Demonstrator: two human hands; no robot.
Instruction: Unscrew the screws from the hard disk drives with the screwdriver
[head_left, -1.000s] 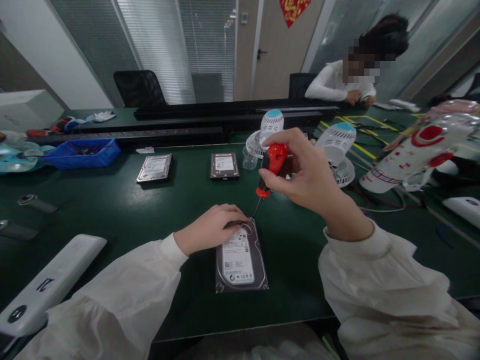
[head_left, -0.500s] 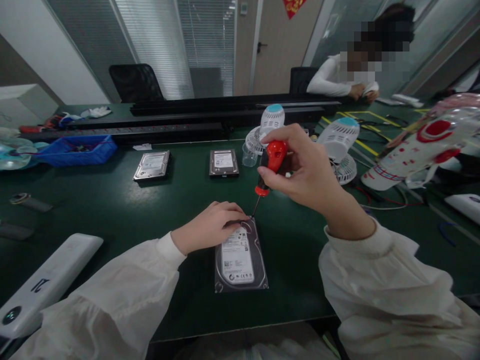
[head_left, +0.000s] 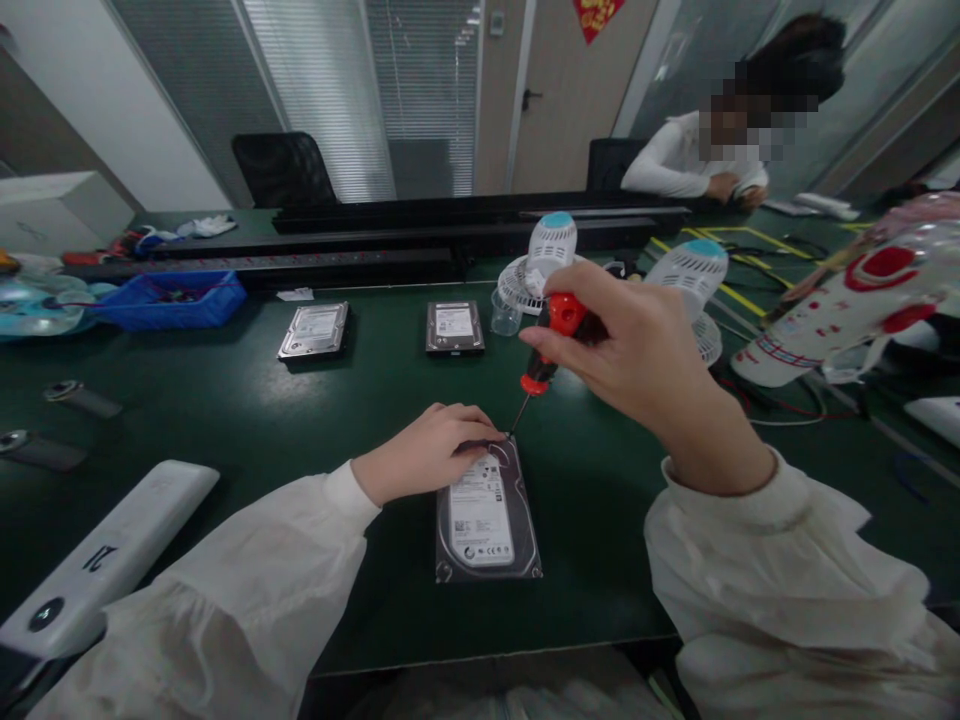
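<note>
A hard drive (head_left: 480, 525) with a white label lies flat on the green table in front of me. My left hand (head_left: 427, 452) rests on its far left part, with closed fingers gripping the far edge. In my right hand (head_left: 626, 340) is a red and black screwdriver (head_left: 536, 378), held by the handle between thumb and fingers. Its thin shaft slants down to the drive's far right corner, where the tip meets a screw spot too small to make out.
Two more hard drives, one silver (head_left: 315, 332) and one darker (head_left: 455, 328), lie farther back beside a clear cup (head_left: 506, 312). White fans (head_left: 686, 275) and a patterned bottle (head_left: 832, 300) stand right. A blue bin (head_left: 176, 300) and white device (head_left: 112, 555) sit left. Another person (head_left: 679, 165) sits opposite.
The screwdriver leans farther to the right, its tip still at the same corner. My right hand has turned and shifted slightly right; the left hand keeps its hold. The whole view has shifted a little.
</note>
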